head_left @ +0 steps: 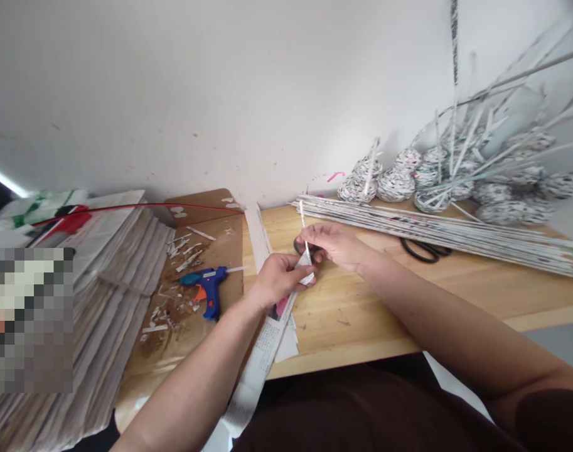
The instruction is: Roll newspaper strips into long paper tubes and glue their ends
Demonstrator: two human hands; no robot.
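Note:
My left hand [281, 277] is closed on a long newspaper strip [262, 355], with the thumb pressing its folded upper end. The strip slants down past the table's front edge. My right hand [326, 243] pinches a thin rolled paper tube [303, 216] that rises from the folded end, just right of my left hand. Something dark and round shows behind the right fingers; I cannot make out what it is. Beneath the hands lie more flat paper strips [258, 229] on the wooden table [361, 307].
To the left are a blue glue gun [212, 290], paper scraps on a brown board [230, 251] and a tall newspaper stack [126, 263]. At the right lie many paper tubes [408, 223], black scissor handles [422, 252] and several woven paper shapes [396, 183] by the wall.

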